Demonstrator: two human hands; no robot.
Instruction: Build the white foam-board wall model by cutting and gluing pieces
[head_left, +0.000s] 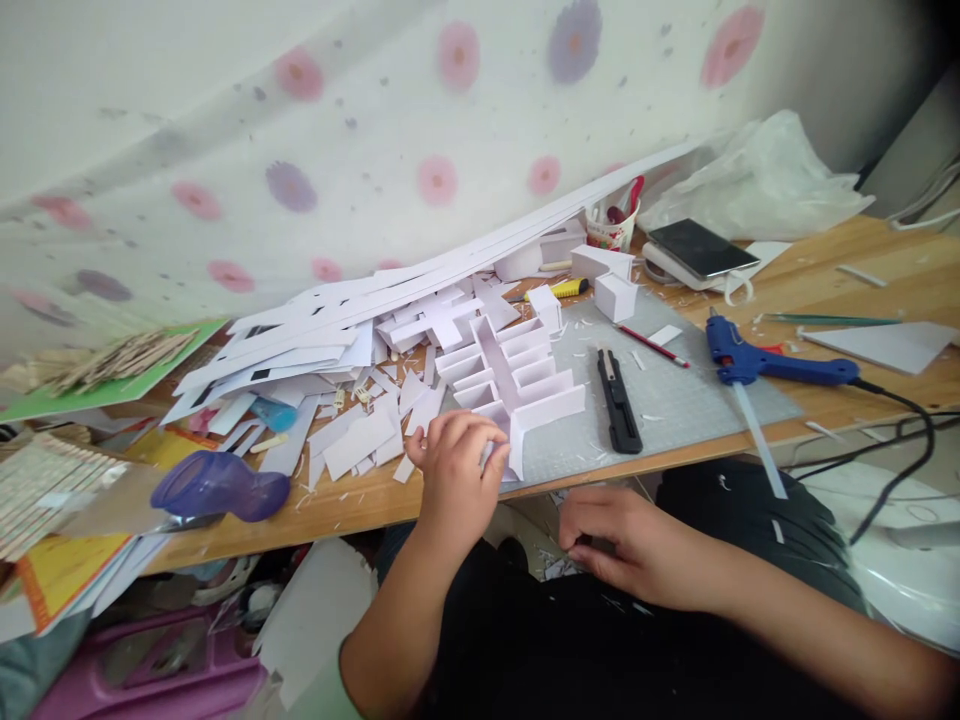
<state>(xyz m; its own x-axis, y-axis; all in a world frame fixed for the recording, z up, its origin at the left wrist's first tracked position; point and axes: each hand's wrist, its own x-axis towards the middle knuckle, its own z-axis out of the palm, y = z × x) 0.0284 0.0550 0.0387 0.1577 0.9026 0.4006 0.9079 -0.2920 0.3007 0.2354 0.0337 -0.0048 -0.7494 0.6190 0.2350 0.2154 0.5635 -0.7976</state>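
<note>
A white card model (510,375) with rows of open compartments and upright walls stands on the grey cutting mat (675,410). At its near left corner, my left hand (459,465) is closed on the model's edge, fingers bent over the white card. My right hand (619,540) hangs over my lap, just off the table's front edge. Its fingers are curled toward the thumb; whether anything small is between them is hidden. Right of the model lies a black utility knife (618,405). A red pencil (654,346) rests behind that knife.
A blue glue gun (780,360) with a glue stick and cord lies at the right. White card scraps (367,435) and long strips (450,265) cover the left and back. Also there are a yellow cutter (559,290), a purple container (221,487) and a black phone-like device (701,247).
</note>
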